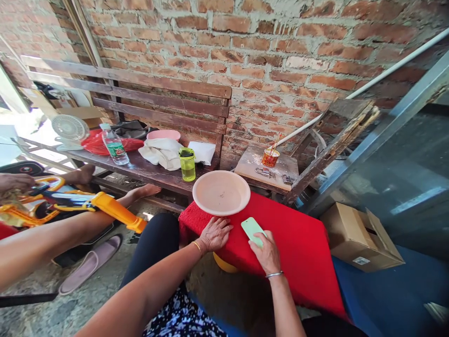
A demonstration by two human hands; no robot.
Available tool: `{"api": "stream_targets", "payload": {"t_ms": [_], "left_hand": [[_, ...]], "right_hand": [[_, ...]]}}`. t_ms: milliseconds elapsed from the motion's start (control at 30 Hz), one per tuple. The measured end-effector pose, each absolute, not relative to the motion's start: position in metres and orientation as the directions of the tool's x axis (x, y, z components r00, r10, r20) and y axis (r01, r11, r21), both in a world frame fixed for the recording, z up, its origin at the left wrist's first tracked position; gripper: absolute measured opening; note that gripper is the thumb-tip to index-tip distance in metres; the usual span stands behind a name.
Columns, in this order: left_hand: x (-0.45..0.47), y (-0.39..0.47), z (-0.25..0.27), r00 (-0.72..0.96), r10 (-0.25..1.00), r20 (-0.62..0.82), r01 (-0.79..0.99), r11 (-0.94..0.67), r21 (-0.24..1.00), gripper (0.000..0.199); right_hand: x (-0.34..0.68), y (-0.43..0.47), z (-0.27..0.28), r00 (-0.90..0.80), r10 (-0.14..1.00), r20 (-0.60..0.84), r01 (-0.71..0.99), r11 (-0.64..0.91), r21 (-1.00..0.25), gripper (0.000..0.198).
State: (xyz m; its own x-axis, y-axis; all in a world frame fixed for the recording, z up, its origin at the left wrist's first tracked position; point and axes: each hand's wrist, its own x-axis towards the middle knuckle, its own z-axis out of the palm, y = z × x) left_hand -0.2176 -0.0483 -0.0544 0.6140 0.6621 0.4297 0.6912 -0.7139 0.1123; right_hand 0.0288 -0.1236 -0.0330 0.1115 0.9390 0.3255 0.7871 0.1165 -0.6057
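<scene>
My left hand [214, 235] lies flat on the red cloth [291, 234] that covers a low table, its fingers stretched out just below the rim of a pale pink basin [221, 193]. Whether the fingertips touch the basin I cannot tell. In my right hand [268, 252] is a phone in a mint-green case [253, 229], gripped at its near end between thumb and fingers. The phone is tilted slightly over the cloth, to the right of the basin. A few dark specks show on the basin's bottom.
A wooden bench [161, 175] along the brick wall bears a green bottle [187, 164], a water bottle [115, 146], cloths and a fan [70, 128]. At left, another person's legs and hand are by an orange toy [112, 209]. A cardboard box [361, 236] stands at right.
</scene>
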Motion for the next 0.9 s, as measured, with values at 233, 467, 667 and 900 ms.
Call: {"api": "stream_targets", "payload": {"t_ms": [233, 467, 667, 900], "left_hand": [[-0.217, -0.048, -0.053, 0.625, 0.665, 0.408, 0.684, -0.719, 0.124, 0.035], [-0.216, -0.048, -0.053, 0.613, 0.676, 0.408, 0.693, -0.709, 0.134, 0.035], [-0.216, -0.047, -0.054, 0.615, 0.673, 0.411, 0.69, -0.712, 0.132, 0.033], [-0.216, -0.047, -0.055, 0.617, 0.677, 0.402, 0.696, -0.707, 0.122, 0.034]], "right_hand": [[0.128, -0.158, -0.028, 0.634, 0.758, 0.153, 0.689, -0.463, -0.558, 0.05], [0.18, -0.207, -0.02, 0.925, 0.379, 0.024, 0.34, -0.797, -0.499, 0.07], [0.101, -0.167, -0.03, 0.661, 0.71, 0.244, 0.62, -0.334, -0.709, 0.066], [0.022, -0.157, -0.046, 0.156, 0.909, 0.386, 0.753, 0.143, -0.642, 0.045]]}}
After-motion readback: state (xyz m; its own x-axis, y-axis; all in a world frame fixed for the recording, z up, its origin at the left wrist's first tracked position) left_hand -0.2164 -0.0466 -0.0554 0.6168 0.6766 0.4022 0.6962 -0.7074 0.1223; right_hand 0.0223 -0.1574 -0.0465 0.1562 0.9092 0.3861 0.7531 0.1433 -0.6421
